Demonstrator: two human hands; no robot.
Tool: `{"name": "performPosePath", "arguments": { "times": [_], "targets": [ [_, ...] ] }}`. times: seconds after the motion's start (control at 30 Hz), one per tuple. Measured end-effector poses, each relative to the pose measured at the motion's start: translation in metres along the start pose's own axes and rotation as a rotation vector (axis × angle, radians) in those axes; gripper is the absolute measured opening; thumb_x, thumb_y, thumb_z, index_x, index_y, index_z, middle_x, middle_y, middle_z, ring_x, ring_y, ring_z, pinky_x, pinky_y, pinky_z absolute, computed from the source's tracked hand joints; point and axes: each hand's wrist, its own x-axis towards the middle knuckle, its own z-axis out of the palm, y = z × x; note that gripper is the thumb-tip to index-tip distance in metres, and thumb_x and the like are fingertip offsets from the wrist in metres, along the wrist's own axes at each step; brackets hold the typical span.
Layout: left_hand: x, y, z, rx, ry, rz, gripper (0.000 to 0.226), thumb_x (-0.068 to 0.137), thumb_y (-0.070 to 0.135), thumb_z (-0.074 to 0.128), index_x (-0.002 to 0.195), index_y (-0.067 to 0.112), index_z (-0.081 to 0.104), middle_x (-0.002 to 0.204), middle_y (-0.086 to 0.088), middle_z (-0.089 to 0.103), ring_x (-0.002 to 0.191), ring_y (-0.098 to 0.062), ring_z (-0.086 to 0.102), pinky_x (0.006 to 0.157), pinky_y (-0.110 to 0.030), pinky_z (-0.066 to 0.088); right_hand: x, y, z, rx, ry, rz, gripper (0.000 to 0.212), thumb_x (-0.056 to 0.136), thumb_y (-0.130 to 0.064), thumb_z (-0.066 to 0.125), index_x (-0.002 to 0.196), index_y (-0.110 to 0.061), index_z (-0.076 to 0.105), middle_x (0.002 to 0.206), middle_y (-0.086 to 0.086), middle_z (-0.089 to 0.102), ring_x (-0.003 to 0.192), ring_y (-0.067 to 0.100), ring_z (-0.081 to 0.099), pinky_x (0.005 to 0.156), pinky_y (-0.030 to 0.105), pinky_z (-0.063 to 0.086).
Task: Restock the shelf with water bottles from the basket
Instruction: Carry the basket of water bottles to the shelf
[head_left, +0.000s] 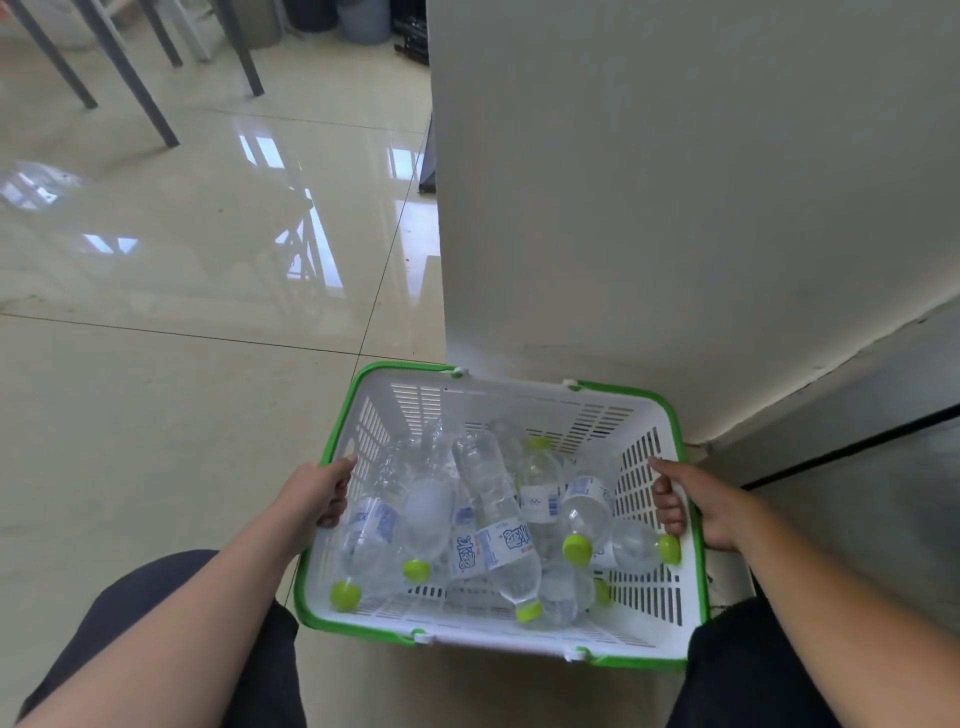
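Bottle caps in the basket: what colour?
Yellow-green caps, clearest in the head view.

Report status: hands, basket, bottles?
Left hand and right hand each grip a basket side. Bottles all lying inside. No shelf visible.

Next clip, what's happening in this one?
A person is holding a white slatted plastic basket with a green rim by its two sides: the left hand grips the left wall and the right hand grips the right wall. Inside lie a heap of clear plastic water bottles with lime-green caps, all on their sides. The basket sits low over a glossy tiled floor, beside a plain white panel. No bottle has been taken out yet.
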Motion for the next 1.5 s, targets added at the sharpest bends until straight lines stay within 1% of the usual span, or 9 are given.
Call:
{"name": "performPosePath", "arguments": {
  "times": [0.03, 0.1, 0.27, 0.4, 0.6, 0.9, 1.0, 1.13, 1.5],
  "targets": [
    [-0.001, 0.001, 0.001, 0.000, 0.004, 0.003, 0.045, 0.096, 0.027, 0.052, 0.058, 0.018, 0.030, 0.039, 0.008, 0.019, 0.029, -0.008, 0.016, 0.038, -0.010, 0.014, 0.001, -0.002, 0.001, 0.007, 0.006, -0.013, 0.045, 0.093, -0.039, 0.054, 0.058, -0.016, 0.038, 0.041, -0.002, 0.030, 0.030, 0.010, 0.027, 0.033, 0.017, 0.024],
    [-0.003, -0.001, 0.002, -0.006, 0.004, 0.005, 0.044, 0.096, 0.027, 0.051, 0.059, 0.018, 0.030, 0.038, 0.008, 0.020, 0.028, -0.008, 0.017, 0.038, -0.009, 0.014, 0.002, -0.003, 0.004, -0.001, 0.023, -0.036, 0.047, 0.093, -0.042, 0.052, 0.056, -0.018, 0.036, 0.038, -0.004, 0.026, 0.028, 0.009, 0.021, 0.032, 0.015, 0.018],
    [-0.017, -0.003, -0.002, -0.020, 0.039, 0.001, 0.042, 0.097, 0.025, 0.049, 0.060, 0.017, 0.030, 0.036, 0.008, 0.021, 0.027, -0.008, 0.017, 0.039, -0.010, 0.015, -0.008, -0.010, 0.010, -0.027, 0.011, -0.080, 0.047, 0.094, -0.043, 0.050, 0.057, -0.019, 0.035, 0.037, -0.005, 0.026, 0.027, 0.008, 0.020, 0.033, 0.013, 0.017],
    [-0.074, 0.004, -0.021, -0.102, 0.072, -0.015, 0.043, 0.096, 0.023, 0.049, 0.059, 0.019, 0.028, 0.037, 0.008, 0.020, 0.028, -0.007, 0.016, 0.039, -0.009, 0.013, -0.058, -0.022, 0.018, -0.018, -0.021, -0.099, 0.046, 0.095, -0.046, 0.046, 0.059, -0.019, 0.034, 0.036, -0.006, 0.025, 0.025, 0.006, 0.020, 0.030, 0.012, 0.016],
    [-0.217, 0.080, -0.091, -0.142, 0.115, -0.054, 0.044, 0.098, 0.025, 0.045, 0.058, 0.018, 0.027, 0.032, 0.010, 0.018, 0.023, -0.005, 0.016, 0.036, -0.004, 0.014, -0.217, -0.072, 0.059, -0.073, -0.125, -0.061, 0.045, 0.095, -0.046, 0.044, 0.060, -0.020, 0.034, 0.037, -0.008, 0.024, 0.026, 0.005, 0.020, 0.030, 0.013, 0.016],
    [-0.551, 0.179, -0.212, -0.372, 0.254, -0.099, 0.046, 0.099, 0.022, 0.043, 0.056, 0.018, 0.026, 0.033, 0.008, 0.017, 0.024, -0.006, 0.015, 0.037, -0.005, 0.015, -0.550, -0.193, 0.138, -0.274, -0.346, -0.051, 0.041, 0.089, -0.042, 0.050, 0.059, -0.016, 0.038, 0.041, -0.005, 0.022, 0.028, 0.006, 0.019, 0.031, 0.013, 0.021],
    [-0.643, 0.175, -0.240, -0.420, 0.342, -0.104, 0.045, 0.098, 0.024, 0.046, 0.057, 0.019, 0.027, 0.035, 0.008, 0.016, 0.025, -0.006, 0.014, 0.038, -0.008, 0.013, -0.628, -0.205, 0.178, -0.421, -0.367, -0.085, 0.043, 0.092, -0.039, 0.049, 0.057, -0.017, 0.034, 0.040, -0.006, 0.020, 0.027, 0.006, 0.017, 0.032, 0.010, 0.020],
    [-0.722, 0.147, -0.268, -0.527, 0.468, -0.090, 0.045, 0.097, 0.023, 0.049, 0.059, 0.021, 0.026, 0.041, 0.007, 0.014, 0.031, -0.007, 0.012, 0.041, -0.011, 0.012, -0.674, -0.194, 0.229, -0.583, -0.278, -0.179, 0.043, 0.095, -0.032, 0.047, 0.060, -0.020, 0.027, 0.045, -0.004, 0.015, 0.029, 0.007, 0.014, 0.035, 0.009, 0.018],
    [-0.809, 0.068, -0.320, -0.902, 0.834, -0.076, 0.045, 0.097, 0.017, 0.049, 0.058, 0.019, 0.028, 0.040, 0.005, 0.016, 0.030, -0.005, 0.014, 0.044, -0.010, 0.014, -0.730, -0.175, 0.416, -0.927, -0.475, -0.231, 0.046, 0.094, -0.028, 0.051, 0.056, -0.019, 0.027, 0.037, -0.006, 0.021, 0.025, 0.008, 0.016, 0.031, 0.009, 0.017]
  ]
}}
